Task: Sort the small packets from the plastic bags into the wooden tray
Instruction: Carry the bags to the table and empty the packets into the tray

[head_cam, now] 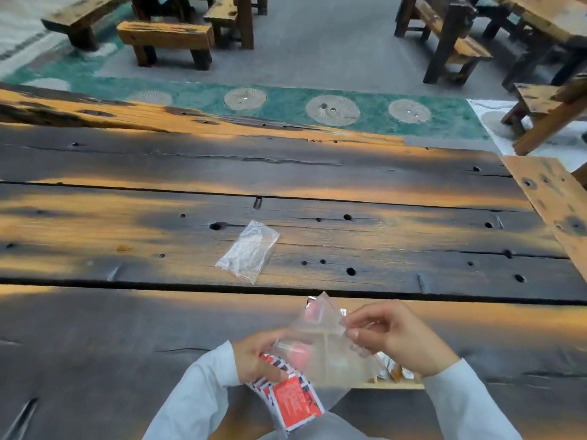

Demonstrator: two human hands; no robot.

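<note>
Hands meet low over the desk point(286, 173). The left hand point(257, 357) grips a fanned stack of red packets point(293, 400), while the right hand point(397, 338) pinches a clear plastic bag point(327, 347). The wooden tray point(397, 385) lies mostly hidden beneath them. A second, flat bag point(249, 250) lies farther out on the desk.

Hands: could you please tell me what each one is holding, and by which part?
Left hand: red packets by their top ends. Right hand: clear bag, pinched at its upper edge by the fingers.
</note>
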